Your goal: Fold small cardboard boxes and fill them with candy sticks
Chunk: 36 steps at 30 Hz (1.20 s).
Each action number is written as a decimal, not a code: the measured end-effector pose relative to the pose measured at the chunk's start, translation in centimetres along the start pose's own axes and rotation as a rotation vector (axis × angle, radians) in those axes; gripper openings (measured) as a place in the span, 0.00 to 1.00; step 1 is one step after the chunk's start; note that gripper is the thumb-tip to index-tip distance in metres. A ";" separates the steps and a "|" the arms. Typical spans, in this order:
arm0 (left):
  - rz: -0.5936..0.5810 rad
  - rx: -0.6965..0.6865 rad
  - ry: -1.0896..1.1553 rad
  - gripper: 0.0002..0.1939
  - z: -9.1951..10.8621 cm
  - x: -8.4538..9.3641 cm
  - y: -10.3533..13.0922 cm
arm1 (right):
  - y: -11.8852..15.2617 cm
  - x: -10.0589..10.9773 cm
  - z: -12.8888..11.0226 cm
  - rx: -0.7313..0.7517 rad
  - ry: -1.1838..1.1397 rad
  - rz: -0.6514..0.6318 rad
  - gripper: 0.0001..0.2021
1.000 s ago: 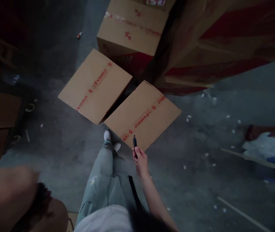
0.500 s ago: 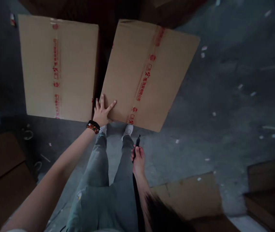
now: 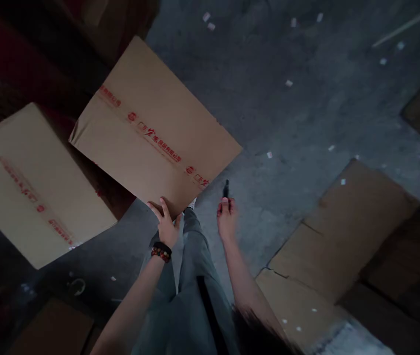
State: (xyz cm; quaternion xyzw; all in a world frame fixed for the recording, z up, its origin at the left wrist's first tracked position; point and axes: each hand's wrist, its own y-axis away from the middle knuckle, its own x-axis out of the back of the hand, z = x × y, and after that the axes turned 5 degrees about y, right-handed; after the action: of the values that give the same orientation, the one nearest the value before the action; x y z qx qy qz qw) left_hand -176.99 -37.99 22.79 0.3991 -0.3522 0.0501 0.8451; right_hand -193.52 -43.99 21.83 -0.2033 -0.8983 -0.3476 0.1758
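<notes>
L hand (image 3: 167,231), lower ctr of frame, fingers spread, fingertips on near edge of the taped carton (image 3: 154,128), thumb by its bottom corner. Bead bracelet (image 3: 161,254) + black band (image 3: 163,246) on that wrist. R hand (image 3: 227,217), just R of ctr, closed round a slim dark tool (image 3: 226,188), tip pointing up-frame, apart from the carton; tip detail too blurry to ID.

Taped carton sits ctr to upper L, tilted in frame, red-printed tape (image 3: 160,140) running along its top, unbroken as far as visible. White shoe (image 3: 192,203) shows just past its bottom corner, grey-green trousers (image 3: 195,241) btwn the forearms.

2nd carton (image 3: 17,158) at L, also taped, close alongside w/ a dark wedge btwn the two; it blocks that side. Upper L: red + brown boxes (image 3: 14,64), v. dim, crowding behind both.

Lower R: creased cardboard (image 3: 358,222) on floor, well apart from taped carton, w/ darker panels (image 3: 398,266) adjoining. Lower L: brown box (image 3: 52,328), partly cut off, pale ring (image 3: 78,286) nr it. Concrete floor (image 3: 254,113) upper R, w/ white scraps (image 3: 289,83) + a pale strip (image 3: 409,24).
</notes>
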 end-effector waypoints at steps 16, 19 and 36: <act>0.192 -0.132 0.009 0.56 0.6 7.2 -9.2 | -1.5 -2.3 0.2 0.056 -0.130 -0.161 0.21; 0.198 -0.124 0.013 0.55 0.7 7.0 -8.9 | -1.7 -2.2 0.2 0.064 -0.083 -0.166 0.21; 0.170 -0.015 0.008 0.54 1.3 6.7 -9.0 | 5.4 -2.0 2.3 -0.061 0.170 -0.344 0.16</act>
State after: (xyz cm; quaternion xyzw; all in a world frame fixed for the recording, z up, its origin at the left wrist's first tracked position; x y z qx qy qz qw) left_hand -169.35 -46.32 21.84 0.3613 -0.3820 0.1205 0.8420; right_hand -189.58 -39.18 22.32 -0.0217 -0.8906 -0.4157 0.1829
